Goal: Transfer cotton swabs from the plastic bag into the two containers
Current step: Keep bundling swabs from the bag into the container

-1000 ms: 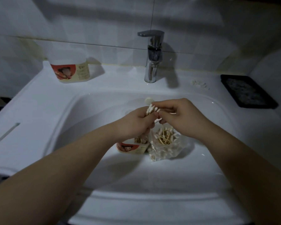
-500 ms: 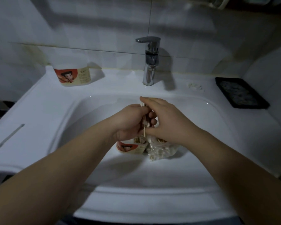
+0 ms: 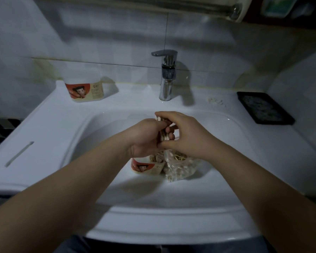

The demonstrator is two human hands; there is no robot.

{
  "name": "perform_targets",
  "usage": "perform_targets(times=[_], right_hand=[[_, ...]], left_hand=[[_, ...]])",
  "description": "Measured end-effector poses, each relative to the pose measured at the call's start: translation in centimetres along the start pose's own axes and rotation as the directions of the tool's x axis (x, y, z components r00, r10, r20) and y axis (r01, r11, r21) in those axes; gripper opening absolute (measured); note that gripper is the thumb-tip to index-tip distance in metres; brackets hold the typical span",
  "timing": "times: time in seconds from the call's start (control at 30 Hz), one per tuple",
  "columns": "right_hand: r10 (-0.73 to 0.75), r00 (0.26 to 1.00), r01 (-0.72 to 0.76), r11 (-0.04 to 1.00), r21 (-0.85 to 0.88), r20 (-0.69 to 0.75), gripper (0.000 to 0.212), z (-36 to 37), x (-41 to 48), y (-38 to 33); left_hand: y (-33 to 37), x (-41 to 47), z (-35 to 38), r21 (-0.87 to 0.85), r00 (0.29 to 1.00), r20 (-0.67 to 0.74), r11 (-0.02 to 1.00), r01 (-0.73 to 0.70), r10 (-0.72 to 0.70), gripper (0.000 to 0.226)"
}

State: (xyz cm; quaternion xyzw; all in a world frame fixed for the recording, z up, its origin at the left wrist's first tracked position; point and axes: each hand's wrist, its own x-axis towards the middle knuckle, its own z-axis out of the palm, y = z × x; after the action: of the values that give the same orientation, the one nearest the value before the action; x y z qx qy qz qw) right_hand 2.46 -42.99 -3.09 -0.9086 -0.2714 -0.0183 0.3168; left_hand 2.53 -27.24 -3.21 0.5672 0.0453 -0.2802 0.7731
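Observation:
Both hands meet over the middle of the white sink basin [image 3: 217, 183]. My left hand [image 3: 146, 137] grips a bundle of cotton swabs [image 3: 161, 133] whose white tips stick out at the top. My right hand [image 3: 186, 136] curls over the same bundle from the right, fingers on top and thumb under it. Below the hands stands a small container [image 3: 147, 168] with a red and cream label, swabs inside it. Right beside it lies the clear plastic bag [image 3: 179, 170] full of swabs. A second container [image 3: 84, 90] of the same kind stands on the sink's back left ledge.
A chrome faucet [image 3: 167, 75] rises at the back centre. A black tray [image 3: 264, 107] sits on the right ledge. A single swab-like stick [image 3: 19, 154] lies on the left ledge. Tiled walls close in behind and on both sides.
My right hand has come over the swab bundle in my left hand and now covers it. The view has tilted up a little, so the hands sit lower in frame.

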Motion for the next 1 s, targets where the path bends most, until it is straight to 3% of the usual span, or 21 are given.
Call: perform_targets(times=[0.2,0.43,0.7,0.9,1.0], right_hand=[[-0.022,0.997,0.023,1.0,-0.011,0.079,0.105,-0.2,0.0,-0.3],[-0.035,0.985,0.052,0.994,-0.096,0.168,0.085,0.3,0.9,-2.4],[-0.194,0.951,0.23,0.965,-0.13,0.24,0.056,7.0,5.4,-9.7],[-0.295,0.922,0.323,0.943,-0.077,0.252,0.042,12.4,9.7,-15.1],[-0.305,0.912,0.342,0.935,-0.098,0.276,0.04,15.0,12.0,-16.8]], left_hand=[[0.8,-0.3,-0.9,-0.012,0.992,-0.124,1.0,-0.01,0.008,0.021],[1.1,-3.9,-5.2,-0.032,0.95,-0.304,0.996,-0.086,0.072,0.008],[1.3,-11.5,-12.8,0.049,0.831,-0.489,0.959,-0.279,0.266,0.011],[1.5,-16.1,-17.8,-0.08,0.679,-0.7,0.921,-0.382,0.221,0.009],[1.7,-17.7,-19.9,-0.176,0.657,-0.732,0.882,-0.437,0.18,0.009]])
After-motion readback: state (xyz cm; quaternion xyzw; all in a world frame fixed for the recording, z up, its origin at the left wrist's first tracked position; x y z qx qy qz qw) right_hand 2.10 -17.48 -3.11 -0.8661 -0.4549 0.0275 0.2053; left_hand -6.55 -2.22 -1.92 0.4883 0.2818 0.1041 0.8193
